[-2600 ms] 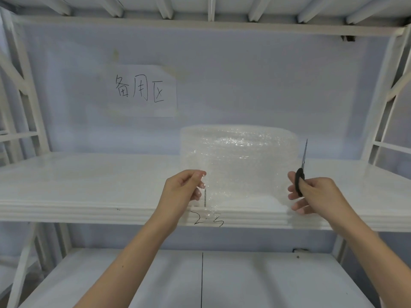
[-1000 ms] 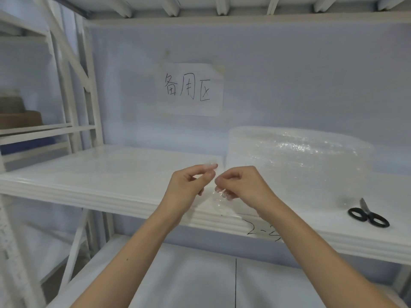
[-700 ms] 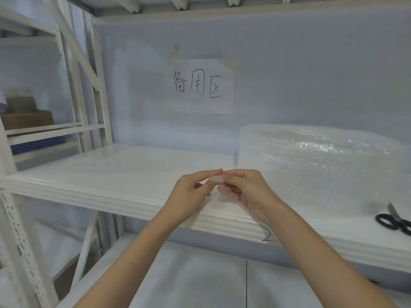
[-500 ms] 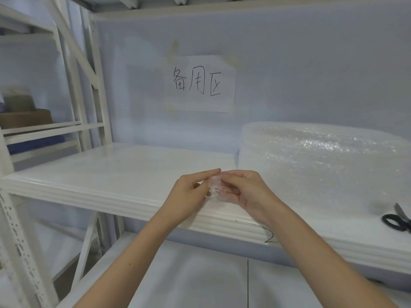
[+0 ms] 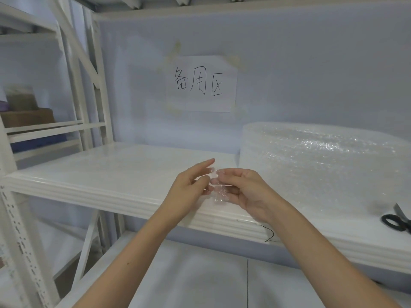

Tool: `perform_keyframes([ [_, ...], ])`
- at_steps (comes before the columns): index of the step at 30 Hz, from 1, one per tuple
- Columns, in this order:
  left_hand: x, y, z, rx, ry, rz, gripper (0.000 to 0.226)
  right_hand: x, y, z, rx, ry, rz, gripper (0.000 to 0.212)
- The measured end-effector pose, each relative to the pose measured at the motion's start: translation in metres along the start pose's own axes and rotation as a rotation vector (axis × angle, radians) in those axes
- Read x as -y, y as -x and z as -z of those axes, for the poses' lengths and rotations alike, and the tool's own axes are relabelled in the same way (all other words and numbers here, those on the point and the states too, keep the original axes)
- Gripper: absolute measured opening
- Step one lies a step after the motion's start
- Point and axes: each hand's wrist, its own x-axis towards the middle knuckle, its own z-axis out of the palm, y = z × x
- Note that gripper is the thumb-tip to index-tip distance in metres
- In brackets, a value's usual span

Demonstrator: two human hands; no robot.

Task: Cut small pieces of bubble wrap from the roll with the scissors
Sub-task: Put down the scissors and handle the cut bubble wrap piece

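A small clear piece of bubble wrap (image 5: 220, 193) hangs between my two hands above the front edge of the white shelf (image 5: 124, 174). My right hand (image 5: 242, 192) pinches its top with thumb and fingers. My left hand (image 5: 191, 185) touches its left side, index finger stretched out. The big roll of bubble wrap (image 5: 318, 165) stands on the shelf to the right. Black-handled scissors (image 5: 398, 221) lie flat on the shelf at the far right, apart from both hands.
A paper sign (image 5: 201, 83) with handwritten characters is taped to the back wall. White rack uprights (image 5: 89, 85) stand at the left, with cardboard boxes (image 5: 26, 116) on the neighbouring rack. A lower shelf (image 5: 200, 281) lies beneath my arms.
My right hand has put the scissors down on the shelf and joined the left hand on the small piece. The view turned left. In the last half second the left index finger straightened out.
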Motion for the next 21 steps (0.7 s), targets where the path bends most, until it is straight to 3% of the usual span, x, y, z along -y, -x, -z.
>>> perform_keyframes([
  [4,-0.001,0.003,-0.002,-0.074,-0.027,0.03,0.015,0.0,-0.003,-0.005,-0.048,-0.023,0.035,0.025],
  [11,-0.006,0.006,-0.003,-0.045,0.138,0.177,0.024,0.0,-0.002,-0.012,-0.076,0.025,0.093,0.014],
  [16,-0.005,0.008,0.0,-0.022,0.137,0.17,0.011,0.002,-0.001,-0.015,-0.084,0.009,0.113,0.008],
  [21,-0.005,0.007,0.002,-0.034,0.087,0.158,0.012,0.006,-0.003,-0.015,-0.088,0.047,0.155,0.012],
])
